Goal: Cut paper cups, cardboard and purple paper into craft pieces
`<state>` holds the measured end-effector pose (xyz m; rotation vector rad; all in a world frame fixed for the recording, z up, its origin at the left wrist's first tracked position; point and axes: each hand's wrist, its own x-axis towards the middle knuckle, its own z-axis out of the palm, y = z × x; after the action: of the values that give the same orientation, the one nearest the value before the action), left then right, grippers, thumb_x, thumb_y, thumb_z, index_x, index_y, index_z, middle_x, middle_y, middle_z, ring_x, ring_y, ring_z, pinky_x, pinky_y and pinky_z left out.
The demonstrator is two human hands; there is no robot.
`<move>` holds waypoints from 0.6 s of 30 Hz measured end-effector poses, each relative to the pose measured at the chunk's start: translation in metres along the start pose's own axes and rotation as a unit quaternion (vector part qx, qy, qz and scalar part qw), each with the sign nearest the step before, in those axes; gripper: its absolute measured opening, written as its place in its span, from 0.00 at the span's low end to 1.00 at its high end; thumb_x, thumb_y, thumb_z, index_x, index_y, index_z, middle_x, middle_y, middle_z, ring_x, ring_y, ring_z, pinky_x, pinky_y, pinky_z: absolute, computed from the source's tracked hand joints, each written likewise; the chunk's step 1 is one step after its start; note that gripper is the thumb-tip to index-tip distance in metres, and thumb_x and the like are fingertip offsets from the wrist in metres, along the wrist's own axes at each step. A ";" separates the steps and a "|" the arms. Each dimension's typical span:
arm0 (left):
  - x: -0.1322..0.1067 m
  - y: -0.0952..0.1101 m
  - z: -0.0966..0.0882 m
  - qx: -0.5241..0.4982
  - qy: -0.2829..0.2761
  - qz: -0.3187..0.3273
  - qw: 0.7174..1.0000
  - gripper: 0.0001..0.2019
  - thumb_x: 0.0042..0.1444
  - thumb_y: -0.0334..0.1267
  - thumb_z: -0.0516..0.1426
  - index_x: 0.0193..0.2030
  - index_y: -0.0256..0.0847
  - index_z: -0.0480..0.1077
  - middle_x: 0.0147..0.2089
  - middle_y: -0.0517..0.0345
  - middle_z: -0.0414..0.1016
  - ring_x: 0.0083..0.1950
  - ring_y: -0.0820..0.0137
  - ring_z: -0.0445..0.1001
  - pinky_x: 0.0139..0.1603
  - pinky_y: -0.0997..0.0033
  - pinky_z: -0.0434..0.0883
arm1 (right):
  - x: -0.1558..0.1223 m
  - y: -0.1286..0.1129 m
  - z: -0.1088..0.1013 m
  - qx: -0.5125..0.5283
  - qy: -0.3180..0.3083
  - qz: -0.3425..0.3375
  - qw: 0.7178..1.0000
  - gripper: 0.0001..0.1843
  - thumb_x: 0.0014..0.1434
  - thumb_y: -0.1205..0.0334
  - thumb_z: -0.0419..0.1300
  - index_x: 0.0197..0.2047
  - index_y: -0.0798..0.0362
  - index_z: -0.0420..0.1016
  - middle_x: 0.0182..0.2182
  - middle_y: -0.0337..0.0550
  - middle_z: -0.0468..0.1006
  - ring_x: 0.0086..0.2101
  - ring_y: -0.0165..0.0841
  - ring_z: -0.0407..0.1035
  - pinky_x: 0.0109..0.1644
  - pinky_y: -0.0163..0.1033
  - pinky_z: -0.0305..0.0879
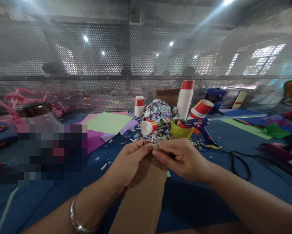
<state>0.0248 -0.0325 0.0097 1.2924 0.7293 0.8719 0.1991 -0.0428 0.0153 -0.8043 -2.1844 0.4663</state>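
Observation:
A long strip of brown cardboard (143,198) slants up from the bottom edge of the head view, over the blue table. At its far end my left hand (133,159) pinches the edge between thumb and bent fingers. Close beside it, my right hand (181,159) is closed on the same end, its thumb pressed toward the other thumb. The fingers cover most of that edge, so its exact shape is hidden. Just beyond my hands, a red and white paper cup (149,127) lies on its side among paper scraps.
A tall stack of paper cups (185,100) stands behind a heap of paper cutouts (158,110). A blue glue gun (201,125), its red light lit, leans on a yellow tape roll (181,130); its black cord (241,156) runs right. Coloured paper sheets (112,123) lie left, near a lidded jar (38,113).

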 end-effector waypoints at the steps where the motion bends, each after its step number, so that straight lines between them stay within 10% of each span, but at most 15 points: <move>1: 0.000 0.000 0.000 0.008 0.012 0.019 1.000 0.14 0.54 0.48 0.61 0.30 0.39 0.70 0.27 0.61 0.74 0.31 0.71 0.70 0.37 0.71 0.67 | 0.000 0.001 0.001 0.008 0.002 0.016 1.000 0.19 0.65 0.61 0.52 0.23 0.51 0.53 0.21 0.33 0.55 0.22 0.26 0.51 0.26 0.34 0.49; 7: -0.005 0.005 -0.006 0.110 0.072 0.083 0.988 0.12 0.59 0.47 0.59 0.34 0.40 0.73 0.34 0.60 0.75 0.36 0.70 0.70 0.38 0.72 0.65 | 0.002 0.005 0.001 0.142 -0.029 0.091 0.985 0.15 0.64 0.52 0.56 0.31 0.54 0.68 0.26 0.36 0.65 0.28 0.29 0.59 0.30 0.33 0.57; 13: -0.003 0.013 -0.021 0.113 -0.064 0.036 0.991 0.09 0.62 0.39 0.57 0.45 0.42 0.77 0.43 0.57 0.79 0.46 0.67 0.74 0.51 0.67 0.66 | 0.003 0.009 0.001 0.168 -0.030 0.094 0.981 0.15 0.64 0.51 0.56 0.33 0.55 0.71 0.28 0.38 0.67 0.29 0.29 0.61 0.31 0.33 0.59; 18: -0.003 0.012 -0.020 0.135 -0.070 0.076 0.985 0.11 0.63 0.39 0.56 0.49 0.43 0.76 0.48 0.55 0.79 0.51 0.64 0.73 0.55 0.65 0.65 | 0.003 0.012 -0.002 0.215 -0.058 0.104 0.969 0.13 0.62 0.53 0.59 0.35 0.55 0.72 0.26 0.35 0.65 0.25 0.26 0.58 0.27 0.31 0.56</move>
<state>0.0049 -0.0246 0.0189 1.6516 0.6582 0.8135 0.2043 -0.0318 0.0116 -0.7795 -2.0006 1.0740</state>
